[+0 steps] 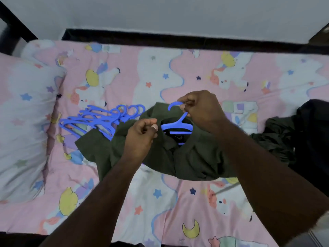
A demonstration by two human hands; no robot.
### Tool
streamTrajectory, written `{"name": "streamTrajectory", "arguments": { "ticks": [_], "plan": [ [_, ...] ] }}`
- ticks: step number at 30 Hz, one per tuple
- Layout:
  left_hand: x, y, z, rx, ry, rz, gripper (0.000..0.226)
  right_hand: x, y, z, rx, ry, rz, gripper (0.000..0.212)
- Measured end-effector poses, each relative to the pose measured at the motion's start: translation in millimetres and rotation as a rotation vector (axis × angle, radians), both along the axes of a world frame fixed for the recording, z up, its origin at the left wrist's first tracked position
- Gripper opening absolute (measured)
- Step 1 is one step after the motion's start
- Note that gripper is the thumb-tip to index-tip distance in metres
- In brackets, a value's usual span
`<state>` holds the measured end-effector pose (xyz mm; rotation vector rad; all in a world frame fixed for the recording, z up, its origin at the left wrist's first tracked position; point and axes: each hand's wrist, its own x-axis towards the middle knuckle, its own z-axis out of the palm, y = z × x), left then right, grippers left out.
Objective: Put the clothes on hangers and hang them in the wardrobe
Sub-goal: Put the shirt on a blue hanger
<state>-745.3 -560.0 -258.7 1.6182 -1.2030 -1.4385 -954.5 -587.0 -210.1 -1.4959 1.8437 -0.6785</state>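
Note:
A dark green collared shirt [187, 157] lies on the bed with a blue plastic hanger [178, 124] inside its neck opening. My right hand [201, 109] pinches the hanger's neck just below the hook. My left hand [142, 136] grips the shirt's collar at the left of the neck opening. A pile of several more blue hangers [99, 118] lies on the bed to the left, partly under the shirt's sleeve. A heap of dark clothes [302, 132] sits at the right edge of the bed.
The bed carries a pink sheet [160, 202] with a unicorn print. A matching pillow [23, 125] lies at the left. A black bed frame [178, 39] runs along the far side against a pale wall.

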Motion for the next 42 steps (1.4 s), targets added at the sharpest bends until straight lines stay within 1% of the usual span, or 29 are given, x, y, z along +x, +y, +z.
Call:
{"name": "streamTrajectory", "arguments": {
  "ticks": [3,6,11,14,16,17,20,22,25,27,29,30,34,37,40,41,42],
  "plan": [
    [-4,-14,64,-0.151,-0.005,-0.058,0.018,3,5,70,-0.092,0.025,0.000,0.019],
    [-11,-25,145,-0.328,-0.023,-0.126,0.020,9,12,145,-0.158,0.019,-0.002,0.020],
    [-19,-33,289,-0.565,-0.008,-0.344,0.018,20,28,281,-0.351,0.047,0.012,0.017],
    [-18,-30,363,-0.668,0.008,-0.345,0.016,21,40,353,-0.466,0.003,0.001,0.017],
    [-19,-26,407,-0.731,0.043,-0.318,0.016,12,51,391,-0.544,-0.029,-0.016,0.019],
    [-18,-23,427,-0.759,0.055,-0.312,0.016,4,57,405,-0.575,-0.007,-0.044,0.020],
    [-14,-11,481,-0.857,0.063,-0.309,0.015,-30,86,432,-0.572,0.142,-0.131,0.020],
    [-10,-4,510,-0.909,0.087,-0.287,0.014,-53,106,439,-0.534,0.179,-0.163,0.021],
    [-8,7,550,-0.974,0.121,-0.251,0.014,-79,134,446,-0.498,0.146,-0.181,0.024],
    [-8,14,569,-0.991,0.158,-0.228,0.015,-89,150,451,-0.505,0.043,-0.166,0.024],
    [-9,20,584,-0.992,0.184,-0.217,0.014,-95,164,458,-0.509,-0.054,-0.125,0.025],
    [-10,23,591,-0.995,0.191,-0.218,0.013,-99,170,462,-0.509,-0.065,-0.107,0.027],
    [-9,33,616,-1.000,0.236,-0.212,0.011,-114,183,479,-0.539,0.049,-0.119,0.033],
    [-2,36,632,-0.998,0.272,-0.202,0.015,-127,195,490,-0.585,0.009,-0.159,0.029],
    [6,40,641,-0.992,0.306,-0.167,0.016,-139,205,499,-0.602,0.064,-0.189,0.020],
    [6,42,642,-0.990,0.316,-0.161,0.017,-138,207,503,-0.634,0.052,-0.201,0.017],
    [6,45,644,-0.988,0.324,-0.161,0.017,-132,208,508,-0.680,0.003,-0.190,0.019]
  ]
}}
